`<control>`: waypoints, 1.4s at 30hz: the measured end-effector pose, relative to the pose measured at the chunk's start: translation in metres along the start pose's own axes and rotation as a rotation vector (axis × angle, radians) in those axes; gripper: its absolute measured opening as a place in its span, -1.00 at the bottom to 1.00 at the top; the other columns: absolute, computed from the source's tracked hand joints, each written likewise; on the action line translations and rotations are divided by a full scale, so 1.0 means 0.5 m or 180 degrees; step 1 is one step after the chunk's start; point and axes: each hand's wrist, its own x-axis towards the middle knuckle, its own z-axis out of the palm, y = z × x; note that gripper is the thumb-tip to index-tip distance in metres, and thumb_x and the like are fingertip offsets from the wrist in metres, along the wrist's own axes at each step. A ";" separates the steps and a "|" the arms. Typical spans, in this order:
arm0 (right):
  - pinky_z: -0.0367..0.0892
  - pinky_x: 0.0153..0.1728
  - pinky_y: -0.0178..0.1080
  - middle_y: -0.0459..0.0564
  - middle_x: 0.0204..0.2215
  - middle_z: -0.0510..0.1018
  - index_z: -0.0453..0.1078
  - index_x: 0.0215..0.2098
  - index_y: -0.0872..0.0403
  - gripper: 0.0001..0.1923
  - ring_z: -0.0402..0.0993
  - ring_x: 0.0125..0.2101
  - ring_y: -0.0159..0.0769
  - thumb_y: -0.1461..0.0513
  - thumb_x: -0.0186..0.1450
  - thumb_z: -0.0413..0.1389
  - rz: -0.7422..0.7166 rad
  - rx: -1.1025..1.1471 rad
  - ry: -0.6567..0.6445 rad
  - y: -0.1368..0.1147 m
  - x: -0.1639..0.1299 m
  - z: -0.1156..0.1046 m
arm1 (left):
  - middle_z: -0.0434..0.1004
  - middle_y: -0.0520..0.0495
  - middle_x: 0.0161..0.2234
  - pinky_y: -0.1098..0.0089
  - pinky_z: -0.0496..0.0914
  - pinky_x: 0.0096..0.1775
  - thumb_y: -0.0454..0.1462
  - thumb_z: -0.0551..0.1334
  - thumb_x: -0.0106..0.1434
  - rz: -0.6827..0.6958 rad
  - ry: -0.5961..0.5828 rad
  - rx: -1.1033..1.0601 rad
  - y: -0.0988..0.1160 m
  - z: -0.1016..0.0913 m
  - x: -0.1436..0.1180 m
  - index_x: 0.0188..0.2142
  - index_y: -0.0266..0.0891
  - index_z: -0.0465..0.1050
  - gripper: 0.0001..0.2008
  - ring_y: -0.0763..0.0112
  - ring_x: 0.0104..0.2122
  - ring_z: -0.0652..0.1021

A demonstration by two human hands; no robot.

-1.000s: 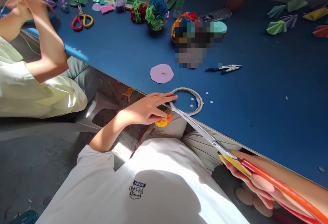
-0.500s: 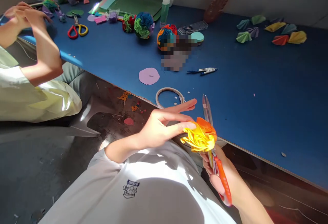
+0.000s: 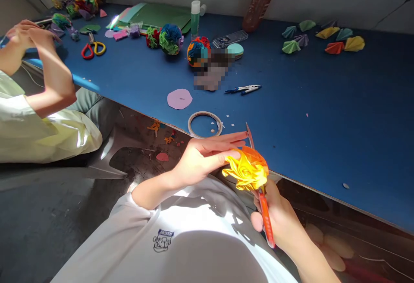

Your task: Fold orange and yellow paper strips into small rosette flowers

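Observation:
My left hand [image 3: 207, 158] pinches a ruffled paper flower [image 3: 246, 168], yellow in front with an orange layer behind, its thumb on top and its other fingers stretched out beyond. My right hand [image 3: 274, 209] is wrapped round the red handle of a pair of scissors [image 3: 266, 220]. The blades pass behind the flower, and one tip shows above it near my left fingertips. Whether the blades touch the paper is hidden. Just beyond my left hand, a roll of tape [image 3: 191, 131] lies on the blue table [image 3: 291, 114].
A pink paper disc [image 3: 179, 99], compasses [image 3: 243, 89], a glue stick [image 3: 195, 20] and ruffled paper balls [image 3: 170, 39] lie farther back. Folded paper pieces [image 3: 334, 48] are at the back right. Another person's arm [image 3: 53, 67] rests at the left beside red-and-yellow scissors [image 3: 93, 49].
The scissors' handle has swung left and more upright, and the blades look closer together. The flower has shifted slightly left. The whole view has turned a little.

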 end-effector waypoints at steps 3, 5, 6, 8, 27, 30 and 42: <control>0.07 -0.61 -0.23 -0.26 -0.70 0.18 0.06 -0.20 -0.05 -0.49 0.13 -0.68 -0.27 0.20 -0.16 -0.01 -0.0010 0.0103 -0.0062 0.008 0.006 -0.004 | 0.55 -0.13 0.01 0.21 0.45 0.14 -0.17 0.35 0.12 -0.0088 -0.0022 0.0065 0.001 -0.004 0.003 -0.30 -0.20 0.63 -0.81 0.12 0.09 0.50; 0.09 -0.62 -0.23 -0.27 -0.71 0.18 0.07 -0.22 -0.04 -0.49 0.11 -0.70 -0.29 0.19 -0.19 0.02 -0.0002 0.0130 -0.0094 0.013 0.012 -0.003 | 0.55 -0.14 0.01 0.21 0.45 0.13 -0.18 0.33 0.13 -0.0167 -0.0027 -0.0007 0.000 -0.006 0.005 -0.29 -0.20 0.64 -0.81 0.11 0.09 0.50; 0.09 -0.62 -0.23 -0.27 -0.71 0.19 0.07 -0.22 -0.03 -0.48 0.10 -0.70 -0.30 0.19 -0.20 0.03 0.0010 0.0143 -0.0092 0.014 0.013 -0.002 | 0.55 -0.14 0.01 0.22 0.45 0.12 -0.18 0.33 0.13 -0.0188 -0.0030 -0.0053 -0.001 -0.007 0.005 -0.29 -0.20 0.64 -0.81 0.11 0.09 0.50; 0.10 -0.62 -0.22 -0.27 -0.70 0.21 0.07 -0.20 -0.02 -0.44 0.07 -0.71 -0.31 0.20 -0.22 0.04 0.0043 0.0174 -0.0058 0.010 0.014 -0.003 | 0.56 -0.15 0.00 0.22 0.44 0.13 -0.18 0.33 0.12 -0.0213 -0.0046 -0.0100 -0.003 -0.007 0.005 -0.29 -0.20 0.64 -0.81 0.10 0.09 0.50; 0.12 -0.51 -0.22 -0.21 -0.65 0.24 0.07 -0.24 0.00 -0.49 0.13 -0.61 -0.28 0.23 -0.22 -0.04 0.0093 0.0494 0.0022 -0.071 -0.022 -0.035 | 0.59 -0.21 -0.06 0.35 0.49 -0.08 -0.20 0.37 0.10 -0.0447 0.0018 -0.0749 -0.015 0.000 0.003 -0.35 -0.18 0.66 -0.86 0.15 0.01 0.54; 0.15 -0.52 -0.22 -0.16 -0.58 0.31 0.07 -0.28 0.00 -0.53 0.17 -0.60 -0.29 0.24 -0.22 -0.03 -0.0003 0.0457 0.0105 -0.068 -0.020 -0.033 | 0.58 -0.25 -0.06 0.32 0.48 -0.08 -0.18 0.38 0.07 -0.0450 0.0039 -0.0786 -0.019 0.001 0.005 -0.36 -0.21 0.66 -0.83 0.11 0.00 0.54; 0.12 -0.59 -0.27 -0.28 -0.64 0.19 0.04 -0.27 -0.03 -0.49 0.04 -0.68 -0.39 0.27 -0.20 0.10 0.0129 0.0037 0.0397 -0.043 -0.010 -0.023 | 0.58 -0.23 -0.05 0.20 0.44 -0.01 -0.16 0.37 0.07 -0.0453 -0.0113 -0.0805 -0.019 0.004 0.002 -0.34 -0.20 0.66 -0.80 0.02 0.08 0.47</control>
